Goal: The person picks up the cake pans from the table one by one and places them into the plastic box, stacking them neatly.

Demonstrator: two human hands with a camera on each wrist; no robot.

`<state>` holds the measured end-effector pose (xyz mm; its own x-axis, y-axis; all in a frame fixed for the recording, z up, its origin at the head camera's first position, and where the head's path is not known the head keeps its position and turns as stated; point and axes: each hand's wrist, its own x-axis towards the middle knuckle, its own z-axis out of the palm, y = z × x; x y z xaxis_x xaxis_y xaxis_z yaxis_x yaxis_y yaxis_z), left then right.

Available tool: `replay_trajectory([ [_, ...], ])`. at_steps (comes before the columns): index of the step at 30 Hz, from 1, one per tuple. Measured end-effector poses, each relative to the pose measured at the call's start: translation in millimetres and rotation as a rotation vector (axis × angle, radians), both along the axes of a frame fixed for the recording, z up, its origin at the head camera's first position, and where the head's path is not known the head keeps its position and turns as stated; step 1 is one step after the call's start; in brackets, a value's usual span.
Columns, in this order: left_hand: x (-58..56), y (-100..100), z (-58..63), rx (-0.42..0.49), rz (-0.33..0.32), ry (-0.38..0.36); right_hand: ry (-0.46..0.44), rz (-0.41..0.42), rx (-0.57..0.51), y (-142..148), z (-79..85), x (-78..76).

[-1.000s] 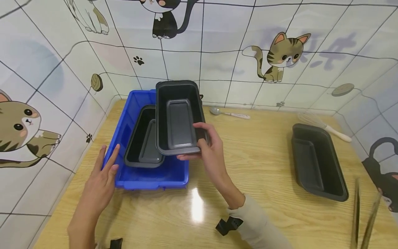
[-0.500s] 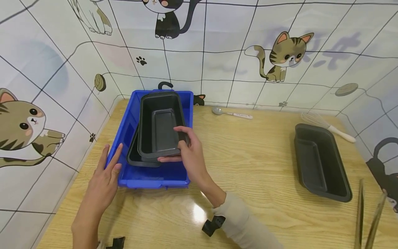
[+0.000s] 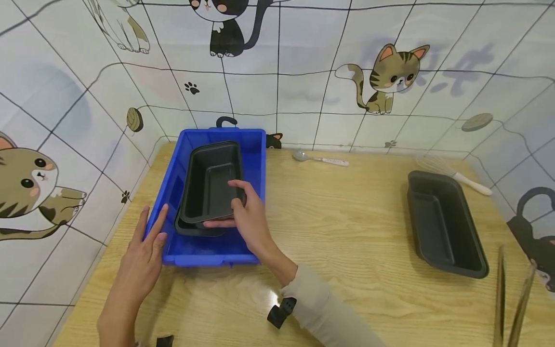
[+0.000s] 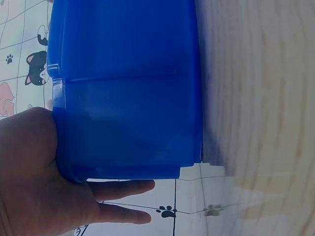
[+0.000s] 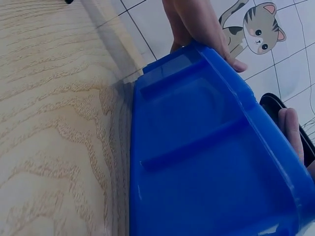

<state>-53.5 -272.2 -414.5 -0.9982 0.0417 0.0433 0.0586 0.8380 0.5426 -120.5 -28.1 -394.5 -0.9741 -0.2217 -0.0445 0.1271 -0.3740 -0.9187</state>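
Note:
A dark grey loaf pan is over a blue plastic bin, its near right corner pinched between the thumb and fingers of my right hand. Beneath it, a second dark loaf pan lies in the bin, mostly covered by the upper one. Whether the two pans touch, I cannot tell. My left hand rests against the bin's near left side with fingers fairly straight. In the left wrist view, two fingers stretch past the bin's corner. The right wrist view shows mainly the bin's outer wall.
Another dark loaf pan stands on the wooden table at the right. A whisk with a white handle lies behind it, and metal tongs lie at the near right. A spoon lies near the back wall.
My right hand has carried the loaf pan left and down, from over the bin's right side to above the other pan. My left hand has stayed at the bin's side.

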Motion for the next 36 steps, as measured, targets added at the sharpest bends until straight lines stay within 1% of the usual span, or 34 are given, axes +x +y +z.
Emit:
replay_trajectory([
  [2, 0.4, -0.2, 0.8, -0.001, 0.005, -0.014, -0.004, 0.001, 0.031, -3.9, -1.0, -1.5],
  [9, 0.1, 0.1, 1.6, -0.007, 0.002, -0.021, -0.024, 0.029, 0.059, -9.9, -0.3, -5.9],
  [10, 0.0, 0.3, 1.7, -0.01, 0.003, -0.024, -0.027, 0.036, 0.079, -9.9, -0.1, -6.2],
  [12, 0.0, 0.9, 2.1, -0.015, 0.005, -0.034, -0.024, 0.051, 0.151, -10.0, 0.3, -6.8],
  [16, 0.1, 1.8, 3.2, -0.024, 0.011, -0.05, 0.011, 0.059, 0.396, -10.6, 0.5, -6.9],
  [18, 0.2, 2.1, 3.8, -0.027, 0.013, -0.053, 0.02, 0.059, 0.482, -10.5, -0.1, -6.3],
  [20, 0.3, 2.2, 4.2, -0.032, 0.015, -0.056, 0.02, 0.082, 0.516, -9.4, -0.7, -5.7],
  [23, 0.5, 1.8, 4.3, -0.035, 0.015, -0.055, 0.014, 0.151, 0.505, -9.3, -2.7, -5.6],
  [24, 0.5, 1.5, 4.2, -0.03, 0.014, -0.054, 0.032, 0.169, 0.539, -9.1, -2.9, -5.9],
  [26, 0.5, 1.5, 4.1, -0.029, 0.013, -0.056, 0.056, 0.188, 0.575, -9.0, -3.8, -6.5],
  [27, 0.4, 1.7, 4.0, -0.026, 0.011, -0.057, 0.056, 0.2, 0.572, -8.4, -3.6, -6.5],
  [30, 0.4, 2.1, 4.0, -0.021, 0.008, -0.059, 0.117, 0.186, 0.686, -5.3, -1.9, -6.6],
  [32, 0.7, 2.0, 4.2, -0.027, 0.007, -0.058, 0.113, 0.209, 0.717, -3.9, -0.4, -6.3],
  [34, 0.8, 2.4, 4.5, -0.033, 0.005, -0.058, 0.108, 0.227, 0.782, -3.5, 1.2, -5.6],
  [36, 0.8, 3.0, 4.1, -0.036, 0.002, -0.051, 0.075, 0.258, 0.814, -4.1, 2.4, -5.5],
])
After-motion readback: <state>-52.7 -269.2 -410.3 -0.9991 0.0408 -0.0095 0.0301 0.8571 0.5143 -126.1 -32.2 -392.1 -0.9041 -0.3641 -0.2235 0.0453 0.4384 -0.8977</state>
